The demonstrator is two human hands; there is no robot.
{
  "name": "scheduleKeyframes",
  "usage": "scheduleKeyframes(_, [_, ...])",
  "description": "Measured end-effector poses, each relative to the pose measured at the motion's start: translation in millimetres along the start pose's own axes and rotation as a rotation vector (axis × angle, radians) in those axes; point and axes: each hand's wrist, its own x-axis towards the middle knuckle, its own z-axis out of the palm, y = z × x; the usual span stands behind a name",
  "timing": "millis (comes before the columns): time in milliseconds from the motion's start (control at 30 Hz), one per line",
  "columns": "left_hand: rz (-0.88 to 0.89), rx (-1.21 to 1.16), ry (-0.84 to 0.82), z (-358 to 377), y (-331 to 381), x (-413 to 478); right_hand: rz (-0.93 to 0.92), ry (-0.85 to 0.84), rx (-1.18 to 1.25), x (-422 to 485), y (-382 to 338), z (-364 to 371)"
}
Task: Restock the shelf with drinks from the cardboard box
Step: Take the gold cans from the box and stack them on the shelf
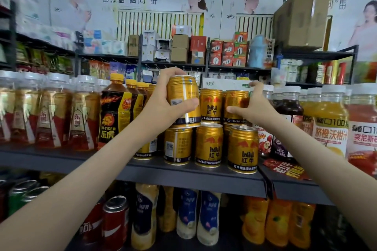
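The dark grey metal shelf point(183, 177) carries a two-tier stack of gold cylindrical Red Bull cans point(210, 144), set between brown Hi-Tiger bottles point(114, 112) and orange juice bottles point(328, 126). The left hand point(163, 106) is at the stack's left end, fingers point(173, 72) clamped round a gold metal can point(183, 96) (slightly tilted, barcode side outward), directly over a lower-tier can; contact between them cannot be determined. The right hand point(255, 108) grips the right-hand upper-tier can point(236, 102), thumb on its front, fingers curled behind its top.
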Motion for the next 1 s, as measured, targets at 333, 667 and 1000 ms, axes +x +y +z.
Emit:
scheduleKeyframes(333, [0.124,0.058,-0.051,55.1,20.5,13.4,-0.199,-0.476,0.464,-59.9,-63.5,-36.2])
scheduleKeyframes(667, [0.03,0.471,0.101,95.2,18.3,17.8,-0.093,-0.233,0.578,-65.3,-32.4,-54.5])
scheduleKeyframes(1000, [-0.161,-0.163,-0.155,90.7,21.2,21.1,-0.092,-0.423,0.761,-69.9,-12.4,-70.9])
